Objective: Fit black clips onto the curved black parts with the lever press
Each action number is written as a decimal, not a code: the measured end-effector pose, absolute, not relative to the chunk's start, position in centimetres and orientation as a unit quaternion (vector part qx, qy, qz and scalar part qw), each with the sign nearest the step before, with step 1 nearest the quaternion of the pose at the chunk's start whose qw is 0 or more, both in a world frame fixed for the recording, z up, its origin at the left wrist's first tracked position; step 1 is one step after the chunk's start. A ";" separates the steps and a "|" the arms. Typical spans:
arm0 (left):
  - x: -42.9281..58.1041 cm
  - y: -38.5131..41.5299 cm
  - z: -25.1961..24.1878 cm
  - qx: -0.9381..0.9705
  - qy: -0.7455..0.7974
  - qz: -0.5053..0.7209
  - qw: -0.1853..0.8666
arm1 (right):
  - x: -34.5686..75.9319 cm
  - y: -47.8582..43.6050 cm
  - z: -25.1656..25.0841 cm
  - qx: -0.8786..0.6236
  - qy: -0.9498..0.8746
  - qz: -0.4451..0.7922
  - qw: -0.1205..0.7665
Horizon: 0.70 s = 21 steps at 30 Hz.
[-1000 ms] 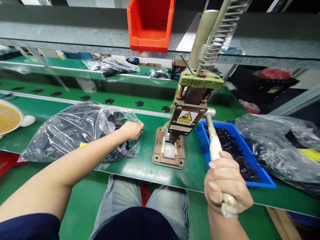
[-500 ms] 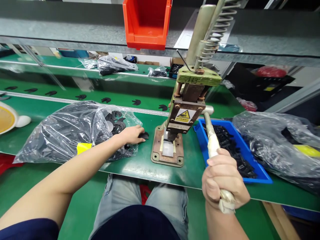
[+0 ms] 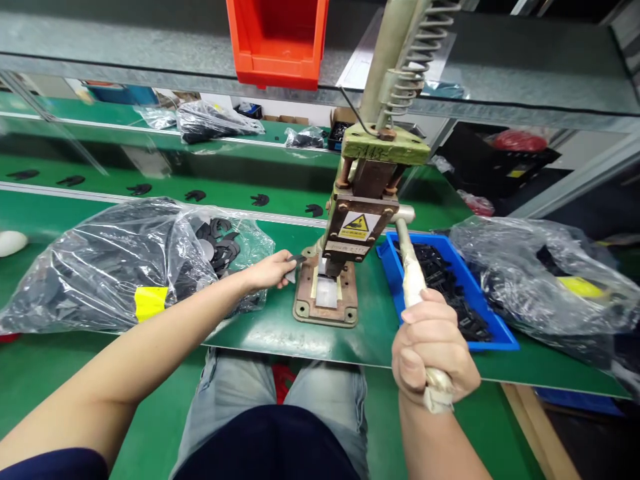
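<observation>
My left hand [image 3: 270, 270] pinches a small flat black part [image 3: 296, 259] and holds it just left of the hand press [image 3: 360, 220], close to its rusty base plate [image 3: 325, 297]. The part is lifted off the green table. Beside that hand lies a clear plastic bag [image 3: 125, 263] full of black parts. My right hand [image 3: 430, 350] is wrapped round the press's cloth-bound lever handle [image 3: 413, 280], which slants down towards me. A white pad sits on the base under the ram.
A blue tray [image 3: 495, 333] of black parts stands right of the press, with another clear bag [image 3: 540, 280] beyond it. A green conveyor [image 3: 150, 177] behind carries single black parts. An orange bin [image 3: 275, 40] sits on the shelf above. My knees are under the table edge.
My left hand has left the bag's mouth with one black part and carried it right, up to the press base. My right hand stays on the lever.
</observation>
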<state>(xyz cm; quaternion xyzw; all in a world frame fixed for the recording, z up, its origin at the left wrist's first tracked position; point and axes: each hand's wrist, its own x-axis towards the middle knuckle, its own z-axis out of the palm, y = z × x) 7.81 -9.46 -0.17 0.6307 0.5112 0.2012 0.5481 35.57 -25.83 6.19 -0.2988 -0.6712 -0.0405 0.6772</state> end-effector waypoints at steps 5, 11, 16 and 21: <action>11.4 -10.2 -0.5 0.543 0.456 0.220 0.670 | 35.4 -25.8 6.2 -0.301 -0.668 -0.044 0.679; 13.4 -10.2 -0.4 0.532 0.462 0.192 0.683 | 35.4 -26.0 6.3 -0.306 -0.670 -0.038 0.675; 13.8 -9.5 -0.3 0.563 0.481 0.152 0.654 | 35.4 -26.0 6.2 -0.301 -0.668 -0.042 0.679; 14.4 -8.9 0.2 0.565 0.524 0.101 0.629 | 35.2 -26.0 6.0 -0.308 -0.659 -0.040 0.685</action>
